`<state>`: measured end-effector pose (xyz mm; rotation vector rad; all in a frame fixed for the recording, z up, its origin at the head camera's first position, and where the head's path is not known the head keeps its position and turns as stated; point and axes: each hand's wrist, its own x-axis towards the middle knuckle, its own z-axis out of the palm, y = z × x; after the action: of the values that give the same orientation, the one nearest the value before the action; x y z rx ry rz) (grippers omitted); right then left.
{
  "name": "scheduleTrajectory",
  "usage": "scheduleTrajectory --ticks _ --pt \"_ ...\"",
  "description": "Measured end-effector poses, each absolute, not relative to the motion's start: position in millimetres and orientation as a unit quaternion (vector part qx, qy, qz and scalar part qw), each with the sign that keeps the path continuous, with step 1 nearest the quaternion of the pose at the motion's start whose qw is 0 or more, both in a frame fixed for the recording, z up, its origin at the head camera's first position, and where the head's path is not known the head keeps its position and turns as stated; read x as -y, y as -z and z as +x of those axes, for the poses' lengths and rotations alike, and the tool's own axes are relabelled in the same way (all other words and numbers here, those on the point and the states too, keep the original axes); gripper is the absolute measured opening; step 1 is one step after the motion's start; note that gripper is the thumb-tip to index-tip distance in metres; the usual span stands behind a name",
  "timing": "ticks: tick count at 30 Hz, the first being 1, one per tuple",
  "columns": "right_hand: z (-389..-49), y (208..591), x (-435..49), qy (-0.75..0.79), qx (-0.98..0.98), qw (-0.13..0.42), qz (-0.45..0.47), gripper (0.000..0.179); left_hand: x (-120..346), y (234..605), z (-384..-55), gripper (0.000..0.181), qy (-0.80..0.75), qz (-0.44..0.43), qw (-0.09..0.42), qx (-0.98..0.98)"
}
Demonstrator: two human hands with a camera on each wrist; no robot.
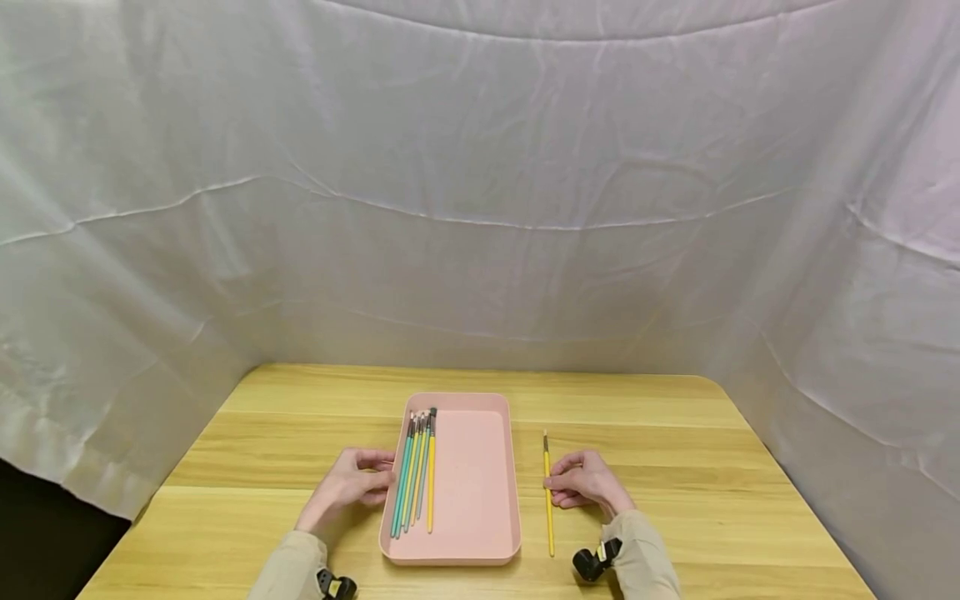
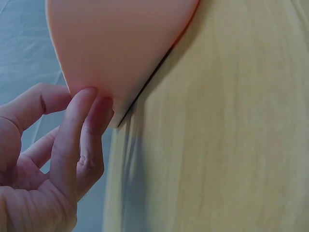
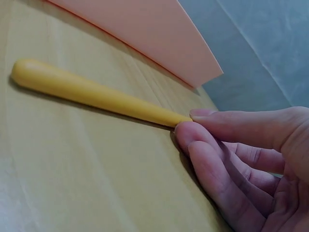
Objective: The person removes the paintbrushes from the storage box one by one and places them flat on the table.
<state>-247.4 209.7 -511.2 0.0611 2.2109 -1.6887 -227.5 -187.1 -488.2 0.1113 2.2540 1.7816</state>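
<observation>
Tabletop (image 1: 622, 408): light wood grain, flanked and backed by pale gray drapes (image 1: 487, 167).
Pink tray (image 1: 476, 483): paintbrushes (image 1: 431, 492) along its left side; the left hand (image 1: 348, 482), fingers extended, touches the outer left wall.
Yellow paintbrush (image 1: 551, 533): just right of the tray, pinched between thumb and fingers of the right hand (image 1: 588, 482), bristles pointing away.

A pale grey cloth (image 1: 480, 150) is hanging behind the counter (image 1: 637, 408) and along both its sides, creasing in long lines. The counter is showing yellowish wood grain and rounded far corners. At lower left, a dark area (image 1: 41, 537) is showing.
</observation>
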Motion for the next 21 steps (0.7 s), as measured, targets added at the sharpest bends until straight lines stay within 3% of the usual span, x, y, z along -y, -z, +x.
scheduleTrajectory --ticks 21 --pt "-248.0 515.4 -210.6 0.615 -0.769 0.174 0.010 0.027 189.1 487.8 -227.1 0.049 -0.616 0.038 0.133 -0.776"
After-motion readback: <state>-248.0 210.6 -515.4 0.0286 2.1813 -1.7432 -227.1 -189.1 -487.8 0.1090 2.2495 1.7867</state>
